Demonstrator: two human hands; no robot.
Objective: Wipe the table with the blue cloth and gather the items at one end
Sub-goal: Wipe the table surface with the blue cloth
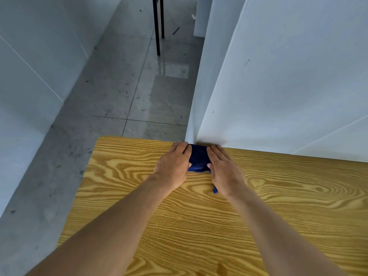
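Observation:
A dark blue cloth [199, 158] lies bunched at the far edge of the wooden table [123, 200], right against the white wall corner. My left hand [173, 166] presses flat on the cloth's left side. My right hand [223, 168] presses on its right side, thumb at the cloth's near edge. A small corner of the cloth pokes out under my right wrist. Most of the cloth is hidden beneath both hands. No other items show on the table.
A white wall panel [288, 86] stands along the table's far right edge. The table's left edge drops to a grey tiled floor [123, 92]. Black chair legs [158, 26] stand on the floor far ahead. Another white wall [29, 66] runs along the left.

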